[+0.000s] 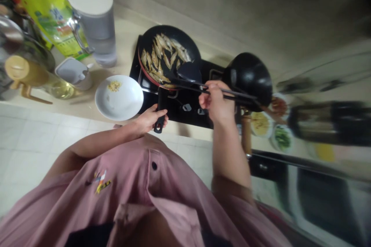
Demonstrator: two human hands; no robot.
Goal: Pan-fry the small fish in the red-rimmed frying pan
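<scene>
Currently, the left hand [152, 119] holds one pan [193, 42] beside one wok [252, 75].

The left hand [151, 119] hides part of the handle [162, 100] of the pan [191, 42]; the right hand [216, 100] covers a stretch of the dark sticks [245, 95]. The spatula [189, 72] masks some of the pan's floor. Print on the pouch [53, 23] is blurred, and the bits [114, 85] are too small to name. The left edge cuts a metal vessel [10, 34], the bottom edge the shirt [179, 185]. Far right, a dark object [333, 123] smears beyond telling.
</scene>
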